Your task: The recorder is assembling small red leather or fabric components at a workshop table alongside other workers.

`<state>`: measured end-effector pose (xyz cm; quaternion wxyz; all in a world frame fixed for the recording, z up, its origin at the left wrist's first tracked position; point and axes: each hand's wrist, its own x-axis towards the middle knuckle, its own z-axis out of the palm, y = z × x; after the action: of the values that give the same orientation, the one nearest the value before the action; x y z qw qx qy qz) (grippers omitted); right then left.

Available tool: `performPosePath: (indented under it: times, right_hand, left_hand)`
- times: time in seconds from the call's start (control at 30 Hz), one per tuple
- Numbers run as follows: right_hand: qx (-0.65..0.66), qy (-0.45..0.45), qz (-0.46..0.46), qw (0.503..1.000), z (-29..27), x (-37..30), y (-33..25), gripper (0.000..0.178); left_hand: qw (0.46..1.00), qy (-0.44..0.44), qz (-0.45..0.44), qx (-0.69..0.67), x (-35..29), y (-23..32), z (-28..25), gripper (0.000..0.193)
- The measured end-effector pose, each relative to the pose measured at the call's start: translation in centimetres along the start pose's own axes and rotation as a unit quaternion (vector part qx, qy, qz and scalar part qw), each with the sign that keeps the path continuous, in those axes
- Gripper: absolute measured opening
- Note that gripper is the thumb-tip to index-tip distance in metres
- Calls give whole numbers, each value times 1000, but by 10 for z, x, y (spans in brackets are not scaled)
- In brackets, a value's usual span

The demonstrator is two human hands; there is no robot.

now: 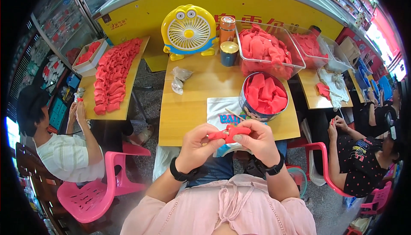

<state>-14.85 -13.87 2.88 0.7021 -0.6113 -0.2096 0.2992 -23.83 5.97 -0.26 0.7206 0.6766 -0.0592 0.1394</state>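
Between my two hands is a small red fabric piece (231, 133), bunched up above the table's near edge. My left hand (200, 144) pinches its left end, the fingers closed on it. My right hand (258, 140) grips the other end between thumb and fingers. A small pale spot shows in the middle of the piece; I cannot make out what it is. Just beyond my hands a white printed cloth (216, 106) hangs over the table edge, with a thin stick (233, 114) on it. A round tin (262, 114) full of red fabric pieces (264, 94) stands beside the cloth.
On my table (188, 115) stand a yellow fan (188, 32), an orange bottle (227, 29), a dark cup (229, 55), small plastic bags (180, 79) and a clear bin (299, 66) of red pieces. Co-workers sit left (64, 149) and right (364, 162); red pieces (115, 76) cover the left table.
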Motion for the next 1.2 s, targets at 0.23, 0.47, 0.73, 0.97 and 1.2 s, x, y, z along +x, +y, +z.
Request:
performPosePath:
  times: [0.23,0.47,0.73,0.97,1.2]
  right_hand:
    - [-48,43,-121,991,2,3,2,24]
    - [-64,-24,-123,990,3,0,-6,22]
    - [-265,-111,-326,901,-5,21,-24,33]
    - [15,-6,-69,998,13,19,-6,27]
    - [-73,39,-65,994,21,17,-7,19]
  left_hand:
    - [988,42,-73,-126,-6,6,9,16]
    - [992,-9,87,-93,-10,10,2,18]
    - [903,-181,-224,-317,-10,18,-14,41]
    - [982,22,-157,-102,-4,15,1,21]
    - [979,-53,-178,-88,-12,17,-2,30]
